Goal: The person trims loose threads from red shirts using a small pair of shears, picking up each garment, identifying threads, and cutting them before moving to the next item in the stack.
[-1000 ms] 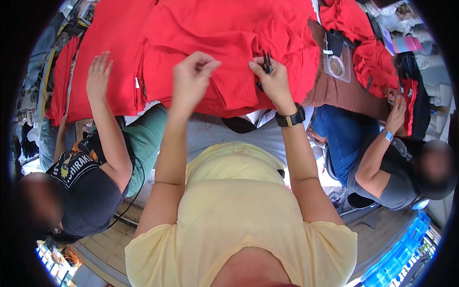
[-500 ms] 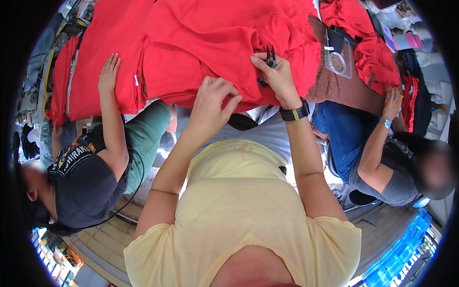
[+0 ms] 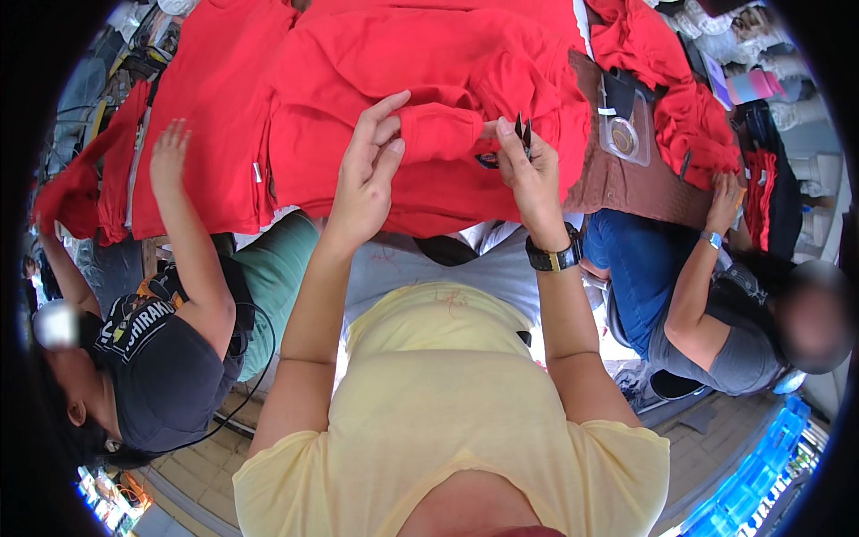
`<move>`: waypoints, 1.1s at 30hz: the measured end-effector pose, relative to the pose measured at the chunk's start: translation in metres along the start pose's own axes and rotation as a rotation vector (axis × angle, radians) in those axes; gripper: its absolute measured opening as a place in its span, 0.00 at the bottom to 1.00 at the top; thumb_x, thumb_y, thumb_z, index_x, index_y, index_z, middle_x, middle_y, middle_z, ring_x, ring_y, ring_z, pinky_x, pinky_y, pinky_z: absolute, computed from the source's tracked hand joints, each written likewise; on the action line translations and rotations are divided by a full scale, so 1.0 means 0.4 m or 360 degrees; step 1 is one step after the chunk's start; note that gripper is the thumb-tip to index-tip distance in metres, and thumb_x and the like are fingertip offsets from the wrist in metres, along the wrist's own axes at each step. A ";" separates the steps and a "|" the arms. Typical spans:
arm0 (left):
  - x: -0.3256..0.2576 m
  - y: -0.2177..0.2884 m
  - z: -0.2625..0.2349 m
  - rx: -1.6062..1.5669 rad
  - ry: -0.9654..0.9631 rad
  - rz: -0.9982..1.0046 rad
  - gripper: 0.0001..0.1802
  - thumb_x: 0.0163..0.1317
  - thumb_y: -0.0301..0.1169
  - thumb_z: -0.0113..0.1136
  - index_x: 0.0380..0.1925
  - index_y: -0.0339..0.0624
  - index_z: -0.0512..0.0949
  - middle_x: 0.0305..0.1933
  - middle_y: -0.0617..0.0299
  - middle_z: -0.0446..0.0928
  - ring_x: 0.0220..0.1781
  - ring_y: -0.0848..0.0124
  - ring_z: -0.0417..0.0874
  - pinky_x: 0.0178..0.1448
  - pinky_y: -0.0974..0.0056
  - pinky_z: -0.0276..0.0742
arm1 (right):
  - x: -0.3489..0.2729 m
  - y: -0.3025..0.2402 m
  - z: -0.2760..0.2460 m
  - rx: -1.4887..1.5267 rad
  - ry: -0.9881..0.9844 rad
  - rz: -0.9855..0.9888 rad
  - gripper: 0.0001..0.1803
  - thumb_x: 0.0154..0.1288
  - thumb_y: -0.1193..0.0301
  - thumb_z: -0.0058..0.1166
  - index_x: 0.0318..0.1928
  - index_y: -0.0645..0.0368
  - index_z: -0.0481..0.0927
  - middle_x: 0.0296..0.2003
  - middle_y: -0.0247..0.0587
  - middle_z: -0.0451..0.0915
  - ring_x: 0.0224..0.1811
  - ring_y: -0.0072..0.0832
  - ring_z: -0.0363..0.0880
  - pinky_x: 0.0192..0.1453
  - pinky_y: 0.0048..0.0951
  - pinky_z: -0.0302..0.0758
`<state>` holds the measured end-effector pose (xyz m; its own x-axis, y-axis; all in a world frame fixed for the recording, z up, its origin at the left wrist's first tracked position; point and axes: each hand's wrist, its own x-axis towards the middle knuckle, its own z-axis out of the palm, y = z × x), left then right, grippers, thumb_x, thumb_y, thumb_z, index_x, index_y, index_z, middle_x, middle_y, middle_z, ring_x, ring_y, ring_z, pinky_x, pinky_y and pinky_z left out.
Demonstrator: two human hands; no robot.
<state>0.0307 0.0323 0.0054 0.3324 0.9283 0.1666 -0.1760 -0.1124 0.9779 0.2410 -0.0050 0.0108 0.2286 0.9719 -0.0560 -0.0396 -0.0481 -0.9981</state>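
A red garment [image 3: 340, 85] lies spread over the work surface in front of me. A band of its cloth, like a sleeve end or hem, is raised and stretched between my hands. My left hand [image 3: 365, 174] has its fingers and thumb at the left end of this band, gripping the cloth. At the band's other end is my right hand [image 3: 535, 179], closed around dark thread snips [image 3: 523, 132] whose pointed blades stick up. Its index finger reaches left to the cloth. A small dark patch [image 3: 487, 160] shows on the garment beside the right fingers.
More red garments [image 3: 210, 80] cover the left side, where a co-worker's raised hand [image 3: 168, 157] hovers. At right, a clear plastic box [image 3: 626, 125] sits on brown quilted cloth [image 3: 595, 170]. Another co-worker's hand [image 3: 725, 201] touches red cloth [image 3: 693, 121] there.
My left hand has moved up and left and lifted a band of the red cloth. My right hand has shifted slightly down and right, snips still held. The left co-worker's hand came off the cloth.
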 end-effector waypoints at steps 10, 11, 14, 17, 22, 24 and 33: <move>-0.050 0.074 -0.051 0.0217 0.0157 0.0164 0.27 0.68 0.26 0.64 0.67 0.37 0.73 0.69 0.55 0.69 0.68 0.66 0.72 0.74 0.61 0.63 | -0.008 -0.010 -0.012 -0.0228 0.0061 -0.0155 0.09 0.69 0.70 0.66 0.45 0.61 0.86 0.27 0.18 0.77 0.23 0.04 0.62 0.27 0.14 0.58; -0.059 0.095 -0.078 0.0494 0.0208 0.0116 0.27 0.67 0.27 0.65 0.66 0.37 0.74 0.65 0.53 0.70 0.65 0.63 0.74 0.72 0.60 0.65 | -0.005 -0.012 -0.037 -0.0335 0.0182 -0.0240 0.08 0.68 0.71 0.66 0.44 0.61 0.86 0.26 0.18 0.77 0.23 0.04 0.61 0.26 0.15 0.56; -0.070 0.128 -0.135 0.1479 0.0690 -0.0203 0.26 0.66 0.35 0.68 0.63 0.41 0.76 0.56 0.46 0.69 0.59 0.53 0.75 0.68 0.55 0.67 | 0.012 -0.010 -0.102 -0.0468 0.0455 -0.0329 0.09 0.67 0.71 0.67 0.44 0.61 0.87 0.26 0.20 0.79 0.22 0.05 0.61 0.25 0.16 0.57; -0.023 0.098 -0.091 0.1925 0.0787 0.0152 0.23 0.65 0.42 0.68 0.56 0.43 0.79 0.53 0.44 0.67 0.58 0.49 0.69 0.63 0.49 0.66 | 0.066 -0.005 -0.141 -0.0865 0.0665 -0.0444 0.14 0.62 0.71 0.69 0.46 0.65 0.86 0.34 0.37 0.84 0.27 0.19 0.72 0.31 0.24 0.68; 0.105 0.059 0.045 0.1454 0.0497 0.0521 0.19 0.64 0.34 0.68 0.51 0.38 0.78 0.57 0.42 0.66 0.59 0.46 0.72 0.64 0.50 0.70 | 0.136 -0.005 -0.126 -0.1299 0.0588 -0.0844 0.22 0.58 0.70 0.71 0.51 0.65 0.84 0.44 0.51 0.82 0.42 0.43 0.82 0.47 0.38 0.77; 0.177 -0.053 0.014 0.1394 0.0489 0.0433 0.17 0.66 0.33 0.65 0.52 0.39 0.79 0.60 0.44 0.66 0.62 0.48 0.73 0.66 0.52 0.71 | 0.131 0.002 -0.109 -0.1305 0.0495 -0.0695 0.21 0.58 0.70 0.71 0.51 0.65 0.83 0.43 0.50 0.82 0.44 0.45 0.83 0.48 0.41 0.78; 0.299 -0.209 -0.045 0.1016 0.0489 0.0006 0.08 0.66 0.29 0.65 0.40 0.37 0.81 0.35 0.59 0.80 0.39 0.68 0.83 0.44 0.62 0.78 | 0.144 0.088 -0.126 -0.1203 0.0601 -0.0753 0.17 0.58 0.73 0.69 0.48 0.63 0.83 0.40 0.46 0.82 0.39 0.40 0.82 0.44 0.38 0.76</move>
<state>0.0685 0.1590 -0.0588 0.0396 0.9750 0.2188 0.4322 -0.2142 0.8760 0.3017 0.0376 -0.0288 0.3624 0.7972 0.4828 0.7430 0.0657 -0.6661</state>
